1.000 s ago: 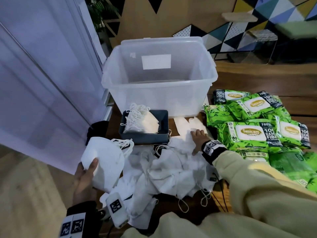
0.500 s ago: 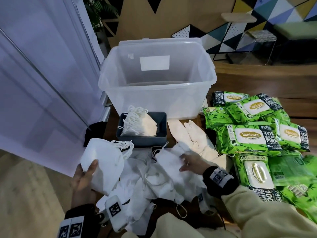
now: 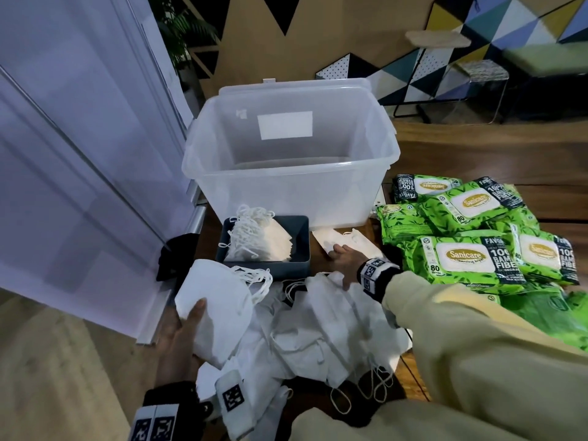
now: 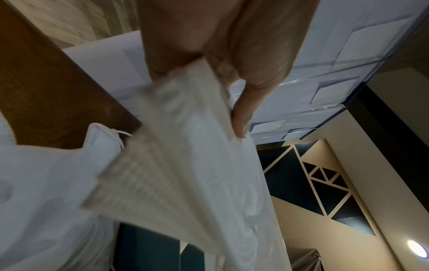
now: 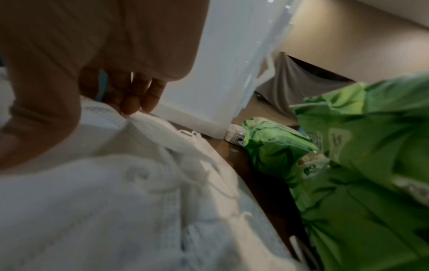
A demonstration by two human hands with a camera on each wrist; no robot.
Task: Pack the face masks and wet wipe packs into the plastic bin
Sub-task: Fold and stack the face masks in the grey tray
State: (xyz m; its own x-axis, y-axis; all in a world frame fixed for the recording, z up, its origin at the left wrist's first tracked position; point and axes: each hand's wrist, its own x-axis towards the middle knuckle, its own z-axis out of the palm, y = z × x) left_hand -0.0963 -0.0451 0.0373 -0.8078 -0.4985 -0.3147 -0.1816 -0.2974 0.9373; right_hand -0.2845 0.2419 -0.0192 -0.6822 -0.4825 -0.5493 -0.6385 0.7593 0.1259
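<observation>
The clear plastic bin (image 3: 286,192) stands open at the back of the table, with nothing visible inside. My left hand (image 3: 179,335) grips a stack of white face masks (image 3: 216,307) above the table's left edge; thumb and fingers pinch the face masks (image 4: 185,146). My right hand (image 3: 343,259) reaches forward, its fingertips (image 5: 139,104) touching a flat mask (image 3: 327,238) in front of the bin. A loose pile of masks (image 3: 318,326) lies between my arms. Green wet wipe packs (image 3: 458,256) are heaped on the right.
A blue-grey tray (image 3: 264,270) holding more masks sits just in front of the bin. A white panel (image 3: 79,154) stands along the left side, with a black object (image 3: 176,256) at its foot. Bare wooden table (image 3: 477,154) shows behind the wipes.
My right hand has moved from the loose pile forward to the flat mask by the bin. The left hand keeps its hold on the mask stack.
</observation>
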